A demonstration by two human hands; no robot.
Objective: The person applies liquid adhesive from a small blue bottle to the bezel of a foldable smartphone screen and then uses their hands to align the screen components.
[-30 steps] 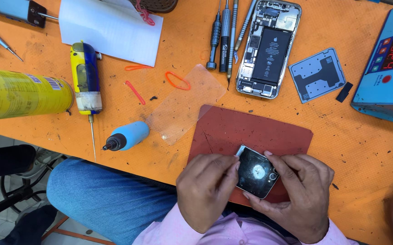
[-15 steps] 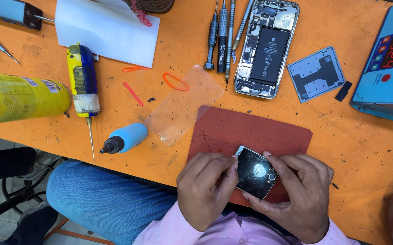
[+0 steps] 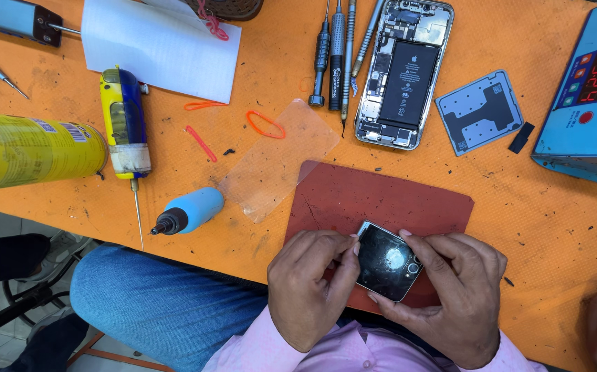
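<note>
Both hands meet at the near edge of the orange table (image 3: 553,227). The left hand (image 3: 309,289) pinches the left edge of a small square phone (image 3: 386,262) between thumb and forefinger, while the right hand (image 3: 460,296) cups its right side, forefinger curled over the top corner. The phone sits just above a red mat (image 3: 381,196). This looks like a check or grip adjustment on its glossy face; the next move likely calls for steady, light fingertip pressure. Beyond lie a clear film (image 3: 278,158), a blue bottle (image 3: 188,210), and an opened phone (image 3: 402,72).
</note>
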